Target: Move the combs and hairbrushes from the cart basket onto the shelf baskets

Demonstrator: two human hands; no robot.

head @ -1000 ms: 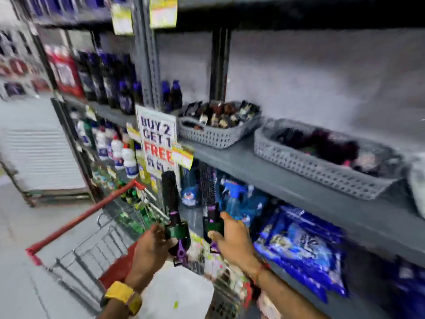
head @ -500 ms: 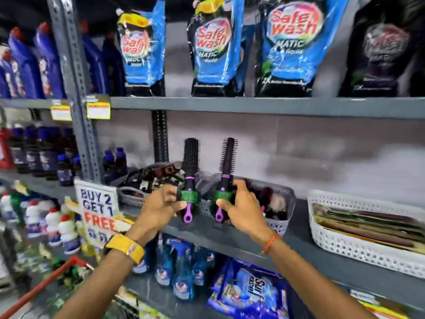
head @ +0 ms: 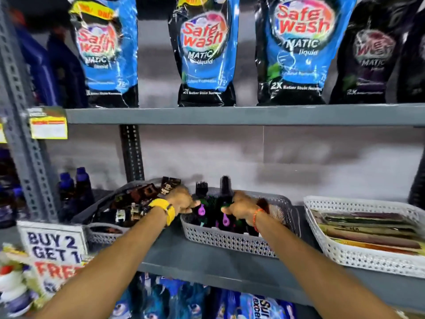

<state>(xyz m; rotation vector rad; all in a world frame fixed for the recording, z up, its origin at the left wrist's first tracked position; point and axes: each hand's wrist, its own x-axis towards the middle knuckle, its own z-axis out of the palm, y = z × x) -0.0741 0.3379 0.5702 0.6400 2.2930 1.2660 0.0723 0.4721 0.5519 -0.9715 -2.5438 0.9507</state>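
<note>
Grey steel shelf [head: 207, 261], middle tier: carries three perforated plastic baskets side by side, set near the front edge, presumably so stock can be dropped in from the aisle. The tier above carries blue and black detergent pouches [head: 296, 49], not part of this work.

White perforated basket [head: 358, 261], on the right: holds flat combs laid lengthwise in a stack. Grey perforated basket on the left [head: 101, 233]: holds brown and black hair clips. Grey perforated middle basket [head: 230, 240]: the receiving point at this moment, already holding dark brushes.

Left hand [head: 182, 200], yellow band at the wrist: fingers closed around a black round hairbrush with green collar and purple loop handle [head: 202, 203], bristles up, handle down inside the middle basket. Right hand [head: 241, 207], orange thread at the wrist: likewise closed on a second black round hairbrush [head: 225, 199] of the same pattern, just beside the first.

Judgement: both brushes are held by the collar and stood upright, probably so they slot between those already stacked. Release is not yet made. The cart basket is out of view; the remaining stock cannot be assessed
</note>
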